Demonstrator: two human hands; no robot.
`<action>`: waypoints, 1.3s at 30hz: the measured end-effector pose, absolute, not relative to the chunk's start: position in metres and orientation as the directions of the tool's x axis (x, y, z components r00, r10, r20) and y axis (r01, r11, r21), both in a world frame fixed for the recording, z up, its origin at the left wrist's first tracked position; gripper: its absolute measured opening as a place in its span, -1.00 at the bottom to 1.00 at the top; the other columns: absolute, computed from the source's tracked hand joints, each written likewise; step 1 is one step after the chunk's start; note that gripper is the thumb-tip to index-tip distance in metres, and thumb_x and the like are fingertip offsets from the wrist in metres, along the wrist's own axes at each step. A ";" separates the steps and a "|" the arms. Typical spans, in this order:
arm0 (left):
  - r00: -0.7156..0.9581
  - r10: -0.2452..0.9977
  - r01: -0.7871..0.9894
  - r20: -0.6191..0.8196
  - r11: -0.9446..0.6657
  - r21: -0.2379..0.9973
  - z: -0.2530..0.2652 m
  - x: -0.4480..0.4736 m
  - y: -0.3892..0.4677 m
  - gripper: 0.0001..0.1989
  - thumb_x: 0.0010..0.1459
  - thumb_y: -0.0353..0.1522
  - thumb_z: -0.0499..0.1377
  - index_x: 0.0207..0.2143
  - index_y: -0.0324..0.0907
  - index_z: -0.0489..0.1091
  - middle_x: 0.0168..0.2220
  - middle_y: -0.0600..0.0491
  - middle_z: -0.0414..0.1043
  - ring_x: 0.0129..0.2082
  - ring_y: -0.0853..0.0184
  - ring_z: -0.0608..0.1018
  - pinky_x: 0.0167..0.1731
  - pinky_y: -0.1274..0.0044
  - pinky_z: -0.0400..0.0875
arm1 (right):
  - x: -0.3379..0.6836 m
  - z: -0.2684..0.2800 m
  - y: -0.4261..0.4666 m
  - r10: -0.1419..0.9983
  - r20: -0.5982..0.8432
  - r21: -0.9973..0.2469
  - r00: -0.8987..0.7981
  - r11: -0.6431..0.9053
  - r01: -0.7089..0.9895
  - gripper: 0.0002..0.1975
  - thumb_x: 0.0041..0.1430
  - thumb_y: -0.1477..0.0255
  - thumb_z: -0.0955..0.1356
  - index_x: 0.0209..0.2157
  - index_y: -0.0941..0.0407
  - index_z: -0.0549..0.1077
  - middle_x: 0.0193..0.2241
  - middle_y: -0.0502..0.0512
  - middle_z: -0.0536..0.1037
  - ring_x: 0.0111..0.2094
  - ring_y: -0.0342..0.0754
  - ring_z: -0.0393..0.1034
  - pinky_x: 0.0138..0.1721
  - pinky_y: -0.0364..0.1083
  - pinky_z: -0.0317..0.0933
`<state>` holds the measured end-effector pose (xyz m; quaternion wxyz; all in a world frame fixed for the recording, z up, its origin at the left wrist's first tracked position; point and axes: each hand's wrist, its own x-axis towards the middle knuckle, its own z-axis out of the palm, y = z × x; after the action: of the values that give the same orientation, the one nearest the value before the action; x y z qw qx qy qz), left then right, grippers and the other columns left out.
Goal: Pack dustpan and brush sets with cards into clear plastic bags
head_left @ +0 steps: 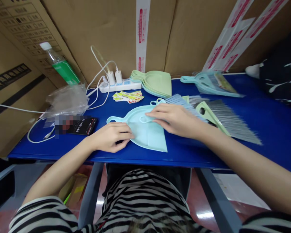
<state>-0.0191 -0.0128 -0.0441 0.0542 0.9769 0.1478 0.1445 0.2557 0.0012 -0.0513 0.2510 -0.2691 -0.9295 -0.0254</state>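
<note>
A light blue dustpan (147, 140) lies on the blue table in front of me, its looped handle pointing left. My left hand (111, 137) is closed at the pan's near left rim, with curled fingers against it. Over the pan, my right hand (176, 119) pinches a light blue brush handle (143, 119) whose ring end shows past the fingertips; the rest is hidden by the hand. Blue bristles (181, 101) show behind that hand. Further right, a green brush (212, 116) with grey bristles lies on the table. More ring-ended handles (157, 102) show beyond the pan.
Stacked green dustpans (157, 82) and a bagged blue dustpan set (212, 84) lie at the back. Left are a power strip (126, 85), stickers (128, 96), a phone (81, 125), clear plastic bags (65, 102) and a bottle (63, 68). Cardboard (106, 29) walls the rear.
</note>
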 end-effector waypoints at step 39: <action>0.796 0.538 0.569 0.276 -0.822 -0.039 -0.028 -0.034 -0.002 -0.61 0.38 -0.29 -0.10 -0.33 -0.19 0.46 -0.24 -0.07 0.51 -0.23 0.23 0.46 -0.15 0.37 0.35 | 0.258 -0.070 0.010 0.451 0.363 -0.016 -0.816 0.878 0.478 -0.55 0.40 0.27 0.16 0.18 0.11 0.42 0.03 0.34 0.50 0.04 0.17 0.38 0.05 0.25 0.30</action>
<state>-0.0345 -0.0018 -0.0278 -0.0600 0.9458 0.2925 0.1274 0.2580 0.0097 -0.0699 0.1810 -0.2438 -0.9520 -0.0381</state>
